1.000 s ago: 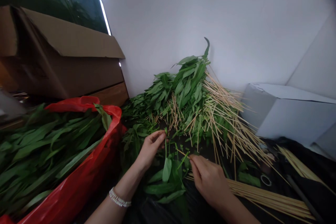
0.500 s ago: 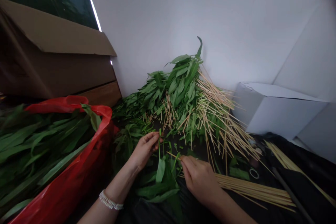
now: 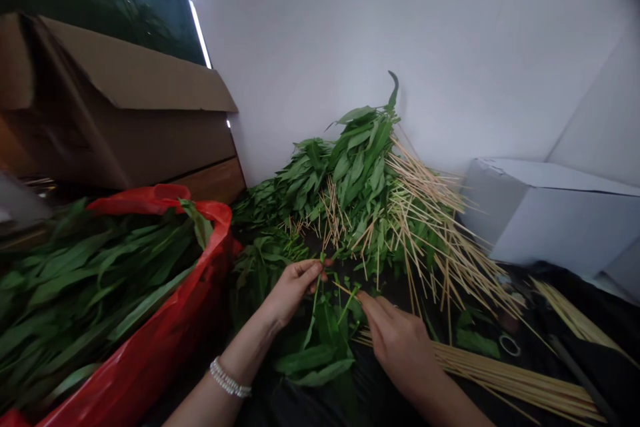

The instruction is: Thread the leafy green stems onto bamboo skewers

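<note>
Leafy green stem (image 3: 317,300) hangs pinched in the left hand (image 3: 295,290), which has moved closer to the right hand (image 3: 400,340); that one grips a thin stick (image 3: 343,289) crossed by another stem (image 3: 347,305), its tip now nearer the first.

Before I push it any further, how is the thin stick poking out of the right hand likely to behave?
The thin stick looks fairly stiff, as its visible end juts straight out of the right hand without sagging. It is probably light, being so slender. That slimness also suggests it might snap under a hard sideways push.
</note>
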The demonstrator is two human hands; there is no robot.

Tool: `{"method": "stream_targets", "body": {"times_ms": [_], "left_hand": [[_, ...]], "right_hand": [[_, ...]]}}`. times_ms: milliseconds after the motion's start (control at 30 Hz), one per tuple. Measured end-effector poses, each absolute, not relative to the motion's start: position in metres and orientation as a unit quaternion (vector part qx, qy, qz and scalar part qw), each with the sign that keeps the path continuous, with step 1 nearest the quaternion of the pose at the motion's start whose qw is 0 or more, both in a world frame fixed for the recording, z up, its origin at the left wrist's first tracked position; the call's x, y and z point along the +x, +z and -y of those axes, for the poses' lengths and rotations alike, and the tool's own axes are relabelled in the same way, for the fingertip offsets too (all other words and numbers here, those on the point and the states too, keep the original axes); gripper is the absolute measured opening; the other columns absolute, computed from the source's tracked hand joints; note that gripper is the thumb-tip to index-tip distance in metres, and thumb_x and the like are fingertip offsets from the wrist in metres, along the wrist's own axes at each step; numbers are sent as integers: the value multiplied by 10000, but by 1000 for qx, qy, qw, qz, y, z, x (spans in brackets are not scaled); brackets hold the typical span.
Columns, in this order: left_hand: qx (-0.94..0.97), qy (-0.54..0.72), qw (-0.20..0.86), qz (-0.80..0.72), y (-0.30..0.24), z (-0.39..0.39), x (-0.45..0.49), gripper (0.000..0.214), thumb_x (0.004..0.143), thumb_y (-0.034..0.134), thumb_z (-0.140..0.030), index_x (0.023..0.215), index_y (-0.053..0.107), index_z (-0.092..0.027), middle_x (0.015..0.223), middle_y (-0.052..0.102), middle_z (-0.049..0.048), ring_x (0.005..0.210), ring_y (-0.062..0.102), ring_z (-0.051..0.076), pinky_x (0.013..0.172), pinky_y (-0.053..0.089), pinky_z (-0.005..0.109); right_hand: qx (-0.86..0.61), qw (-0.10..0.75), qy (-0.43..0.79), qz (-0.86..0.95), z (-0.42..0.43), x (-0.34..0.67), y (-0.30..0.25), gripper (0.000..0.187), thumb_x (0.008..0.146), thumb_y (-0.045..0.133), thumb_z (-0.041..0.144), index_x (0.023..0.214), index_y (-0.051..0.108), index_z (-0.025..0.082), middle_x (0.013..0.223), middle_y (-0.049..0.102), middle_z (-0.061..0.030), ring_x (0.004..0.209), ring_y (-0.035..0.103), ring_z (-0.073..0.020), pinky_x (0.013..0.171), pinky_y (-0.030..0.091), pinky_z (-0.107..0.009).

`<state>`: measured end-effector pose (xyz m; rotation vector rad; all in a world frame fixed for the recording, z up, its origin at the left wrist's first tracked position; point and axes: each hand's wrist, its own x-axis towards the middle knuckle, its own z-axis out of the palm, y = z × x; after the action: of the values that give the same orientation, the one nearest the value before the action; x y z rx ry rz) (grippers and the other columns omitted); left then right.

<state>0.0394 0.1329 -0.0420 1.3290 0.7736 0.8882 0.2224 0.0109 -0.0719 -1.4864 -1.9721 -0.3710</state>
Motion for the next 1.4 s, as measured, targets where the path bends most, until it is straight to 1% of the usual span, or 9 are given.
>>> {"method": "stream_targets", "body": {"times_ms": [133,267,400,533,667,867,1033,1200,1400], "left_hand": [[563,369,668,-316,-44,-131,40,422,686,768,-459,943,693,-132,674,626,12,481,341,48,468,226,191],[560,363,677,-310,-44,-130,40,363,692,770,-440,857,696,-126,693,652,25,488,374,47,475,255,186],[575,350,671,-311,-43,-129,39,352,708,760,-432,875,714,-126,713,663,34,527,428,60,495,289,183],[555,357,667,-346,-43,-128,40,366,609,828,-408,819,707,-135,719,663,29,570,490,78,516,327,178],[558,369,649,-363,-43,-128,41,352,539,865,-359,766,704,-144,632,617,-17,531,472,70,504,327,181],[582,355,650,-336,-45,-128,42,312,560,858,-333,774,715,-156,652,642,-21,552,495,67,512,338,176],[574,352,660,-333,-48,-129,41,309,655,803,-384,844,716,-156,713,676,11,593,531,79,529,357,176],[573,360,647,-351,-48,-129,41,297,612,830,-360,786,720,-144,694,667,7,579,524,76,546,365,184],[567,367,645,-359,-44,-127,42,305,563,852,-341,737,710,-135,642,642,-9,544,491,69,524,350,187]], "right_hand": [[-562,317,-153,748,-11,223,-75,335,944,328,124,1180,561,167,809,648,-36,643,642,-148,564,448,-262],[-563,325,-143,746,-11,224,-77,331,948,338,127,1196,552,176,840,658,-39,685,653,-148,597,462,-259],[-556,343,-143,744,-11,224,-77,335,946,348,127,1206,554,168,852,665,-46,703,657,-150,627,473,-262],[-550,355,-154,740,-11,224,-76,338,945,350,134,1205,564,162,852,670,-52,688,655,-145,631,476,-258],[-549,354,-159,740,-11,224,-76,342,946,343,135,1206,565,150,842,669,-54,673,654,-147,608,473,-258],[-565,337,-154,737,-12,225,-76,334,957,340,148,1197,572,165,830,666,-45,678,659,-149,589,468,-250],[-567,337,-154,736,-12,225,-76,330,966,329,151,1185,575,165,836,665,-48,697,662,-149,616,473,-247],[-570,328,-155,737,-12,224,-75,327,975,318,164,1172,578,171,816,662,-42,678,659,-144,578,452,-237],[-568,335,-140,739,-12,223,-76,327,969,318,154,1173,573,157,836,666,-51,720,670,-155,623,482,-243]]}}
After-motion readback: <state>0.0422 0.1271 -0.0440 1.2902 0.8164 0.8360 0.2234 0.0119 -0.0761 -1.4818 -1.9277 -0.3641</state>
